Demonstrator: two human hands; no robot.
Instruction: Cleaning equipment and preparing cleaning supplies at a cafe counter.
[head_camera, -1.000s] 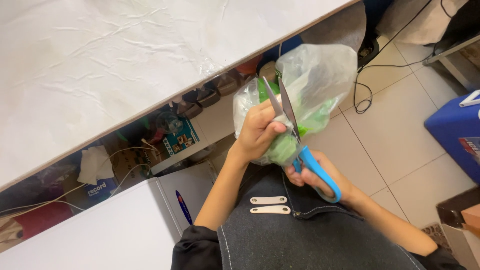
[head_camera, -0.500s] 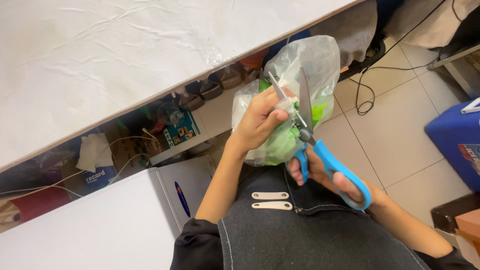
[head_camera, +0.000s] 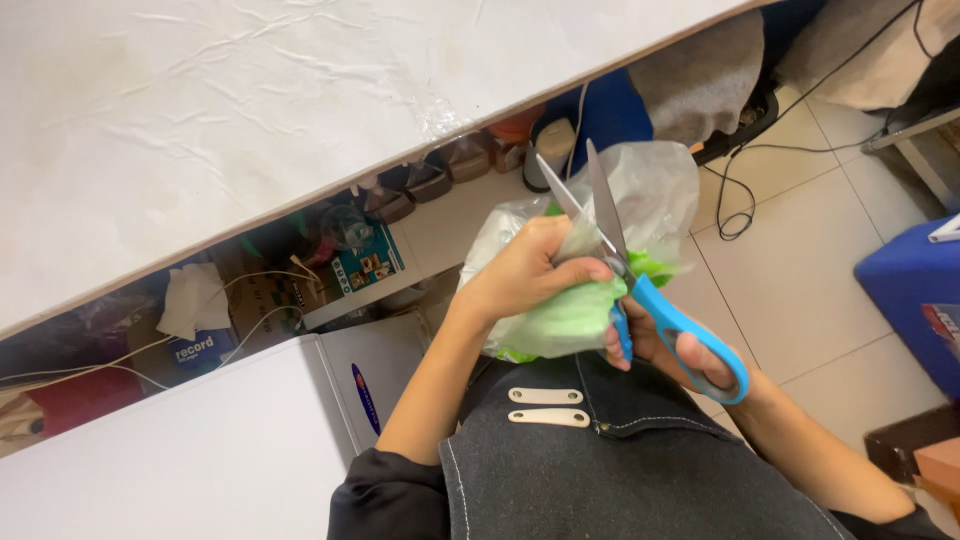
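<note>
Centre frame: left hand (head_camera: 525, 275) fingers clamp the clear plastic bag of green lettuce (head_camera: 590, 270); right hand (head_camera: 665, 350) fingers grip blue-handled scissors (head_camera: 640, 290), blades parted at the bag's top, no finished cut visible

We see scissors (head_camera: 640, 290) with bright blue handles and silvery grey blades. Against them, the bag (head_camera: 650, 190) is clear plastic with pale green leaves inside. Below the scissors our apron (head_camera: 640, 470) is dark charcoal with white stitching. Above, the table (head_camera: 250, 110) is off-white; right, a blue box (head_camera: 915, 300).
</note>
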